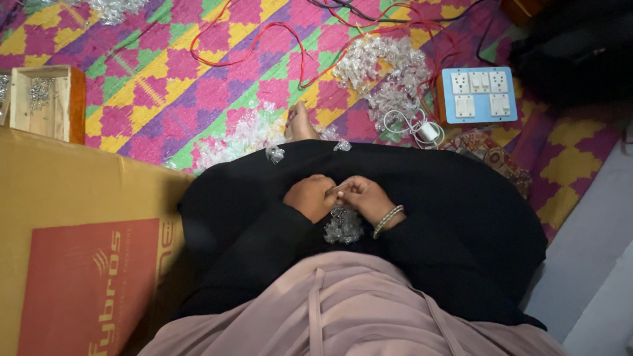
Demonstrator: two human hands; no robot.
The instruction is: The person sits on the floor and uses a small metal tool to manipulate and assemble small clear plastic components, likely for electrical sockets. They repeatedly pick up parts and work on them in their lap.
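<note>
My left hand (308, 196) and my right hand (361, 195) meet over my black-clothed lap, fingers curled together on a small thin piece (337, 189) pinched between them. What the piece is cannot be made out. Just below the hands a clump of small clear plastic bits (343, 225) rests on the lap. A beaded bracelet (388, 219) circles my right wrist. Two more clear bits (275, 153) lie farther out on the black cloth, near my bare foot (301, 122).
Heaps of clear plastic bits (382, 69) lie on the patterned mat (165, 72), with red wires (250, 46), a blue switch-and-socket board (479, 94) and a white charger (427, 130). A wooden box of metal parts (46, 102) and a large cardboard carton (72, 217) stand at left.
</note>
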